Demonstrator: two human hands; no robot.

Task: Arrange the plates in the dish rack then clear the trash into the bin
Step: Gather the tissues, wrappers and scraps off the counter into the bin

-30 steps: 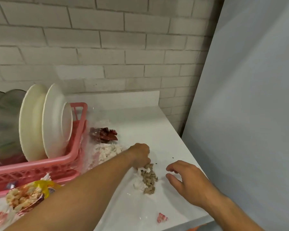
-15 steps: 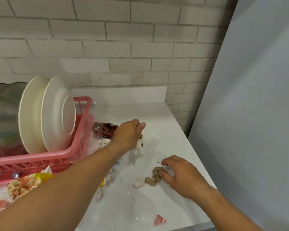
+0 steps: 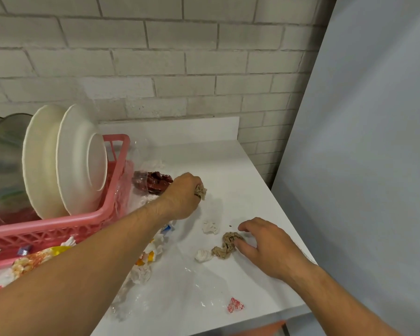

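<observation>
My left hand (image 3: 183, 196) grips a crumpled brown paper scrap (image 3: 200, 191) just above the white counter (image 3: 204, 151). My right hand (image 3: 268, 244) rests on the counter with its fingers curled onto a second brown paper wad (image 3: 227, 243). Two white plates (image 3: 78, 161) and steel plates (image 3: 3, 166) stand upright in the pink dish rack (image 3: 58, 223) at the left. Small white paper bits (image 3: 210, 227) lie between my hands. No bin is in view.
A dark red wrapper (image 3: 155, 181) lies beside the rack. Clear plastic film (image 3: 192, 294), a red-white wrapper (image 3: 234, 305) and a yellow snack bag (image 3: 34, 259) litter the counter front. A grey wall panel (image 3: 361, 141) borders the right, and brick tiles the back.
My left hand lifted a brown scrap from the pile and carried it back toward the red wrapper. My right hand moved in onto the remaining brown wad.
</observation>
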